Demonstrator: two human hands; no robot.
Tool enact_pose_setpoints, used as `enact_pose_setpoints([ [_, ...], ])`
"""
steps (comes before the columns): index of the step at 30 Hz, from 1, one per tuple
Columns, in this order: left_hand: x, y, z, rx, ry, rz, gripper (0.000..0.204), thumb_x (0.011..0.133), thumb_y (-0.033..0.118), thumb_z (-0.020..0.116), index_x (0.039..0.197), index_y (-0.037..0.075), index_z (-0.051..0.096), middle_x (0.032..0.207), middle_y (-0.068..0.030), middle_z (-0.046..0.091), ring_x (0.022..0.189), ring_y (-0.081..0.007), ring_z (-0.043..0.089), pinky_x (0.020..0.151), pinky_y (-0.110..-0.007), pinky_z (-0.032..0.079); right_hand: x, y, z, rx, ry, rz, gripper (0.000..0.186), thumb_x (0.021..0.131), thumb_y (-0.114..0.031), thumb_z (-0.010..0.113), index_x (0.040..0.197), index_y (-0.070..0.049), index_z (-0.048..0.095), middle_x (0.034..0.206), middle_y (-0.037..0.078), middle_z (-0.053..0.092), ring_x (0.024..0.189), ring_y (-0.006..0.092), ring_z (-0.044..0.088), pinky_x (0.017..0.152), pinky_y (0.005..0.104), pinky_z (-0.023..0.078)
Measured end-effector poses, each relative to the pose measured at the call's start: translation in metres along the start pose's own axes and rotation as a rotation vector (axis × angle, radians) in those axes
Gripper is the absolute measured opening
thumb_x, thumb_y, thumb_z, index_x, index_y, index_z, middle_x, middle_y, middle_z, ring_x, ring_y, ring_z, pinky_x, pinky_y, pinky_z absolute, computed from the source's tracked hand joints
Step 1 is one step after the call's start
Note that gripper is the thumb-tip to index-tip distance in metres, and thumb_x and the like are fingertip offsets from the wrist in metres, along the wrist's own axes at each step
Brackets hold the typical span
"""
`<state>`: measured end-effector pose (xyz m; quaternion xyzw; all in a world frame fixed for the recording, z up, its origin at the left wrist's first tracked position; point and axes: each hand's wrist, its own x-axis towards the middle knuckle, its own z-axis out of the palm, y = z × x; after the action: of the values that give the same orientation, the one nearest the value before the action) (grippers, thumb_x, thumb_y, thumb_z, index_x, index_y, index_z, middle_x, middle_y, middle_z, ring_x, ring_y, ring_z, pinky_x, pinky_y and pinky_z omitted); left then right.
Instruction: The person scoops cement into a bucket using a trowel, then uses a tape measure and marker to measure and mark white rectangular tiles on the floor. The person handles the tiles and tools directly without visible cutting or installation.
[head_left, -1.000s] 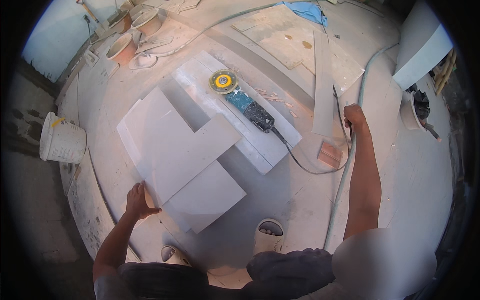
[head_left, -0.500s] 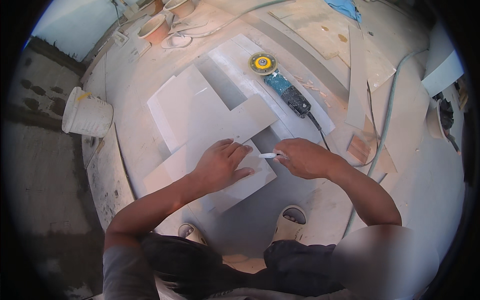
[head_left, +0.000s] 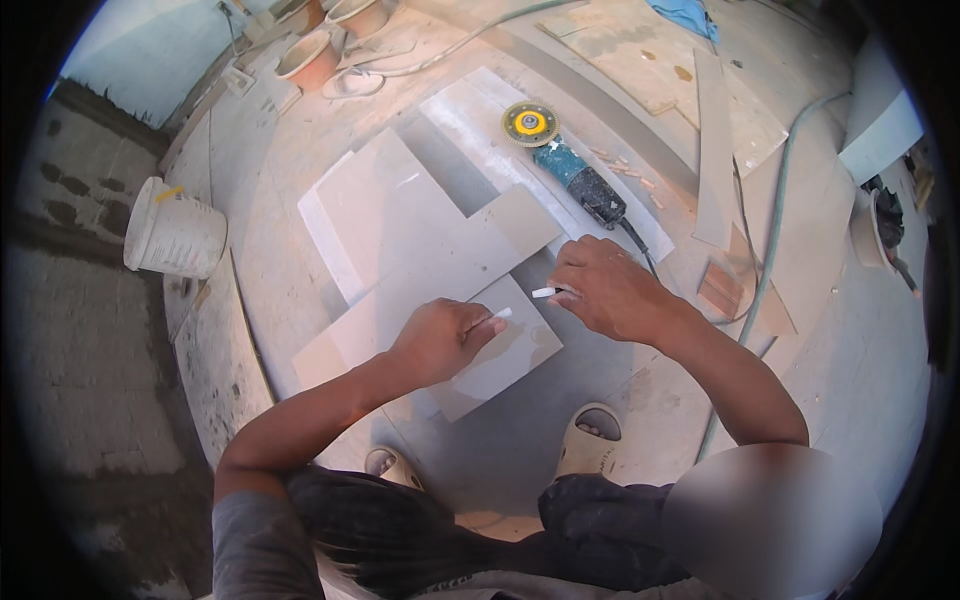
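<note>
My left hand (head_left: 440,340) is closed, with a small white cylinder (head_left: 503,314), much like a pen cap, pinched between thumb and forefinger. Slightly higher and to the right, my right hand (head_left: 608,288) grips a thin white pen-like stick (head_left: 543,293); its pale end points toward my left hand and the rest is hidden in the fingers. The two white pieces are apart. Beneath my hands lies a light grey tile (head_left: 490,375) with a darker damp-looking patch. A longer tile piece (head_left: 420,285) overlaps it, and a broad tile (head_left: 375,210) lies beyond.
An angle grinder (head_left: 575,175) with a yellow-centred disc rests on a pale board beyond my hands. At left stands a white bucket (head_left: 185,235). A green hose (head_left: 775,225) and dark cable run along the right. Orange pots (head_left: 308,60) stand far left.
My left hand, spread over the tile before, has closed on a small white cylinder. My right hand has shifted slightly up and right, still gripping the white stick.
</note>
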<state>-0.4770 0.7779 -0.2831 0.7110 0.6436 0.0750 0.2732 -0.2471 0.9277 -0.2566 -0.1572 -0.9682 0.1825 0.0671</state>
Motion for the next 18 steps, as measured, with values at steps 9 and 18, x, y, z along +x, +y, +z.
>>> enact_pose_setpoints([
  [9,-0.002,-0.002,-0.005,-0.777,-0.034,-0.212,0.04,0.104,0.037,0.065,0.12,0.002,0.074,0.097,-0.0049,0.076,0.097,-0.0106,0.066,0.091,-0.029,0.051,0.007,0.002,-0.02,1.299,0.547,0.433,0.027,0.1,-0.028,0.07,0.103,-0.001,0.066,0.077,0.007,0.068,0.069,0.0133,0.067,0.069,0.0277,0.053],
  [18,0.001,0.005,-0.008,-0.753,-0.03,-0.211,0.039,0.105,0.04,0.06,0.116,0.007,0.076,0.099,-0.0049,0.077,0.101,-0.0133,0.068,0.094,-0.03,0.05,0.008,-0.004,-0.002,1.372,0.439,0.472,0.026,0.099,-0.025,0.072,0.105,-0.001,0.065,0.079,0.01,0.07,0.071,0.0158,0.07,0.071,0.0288,0.055],
])
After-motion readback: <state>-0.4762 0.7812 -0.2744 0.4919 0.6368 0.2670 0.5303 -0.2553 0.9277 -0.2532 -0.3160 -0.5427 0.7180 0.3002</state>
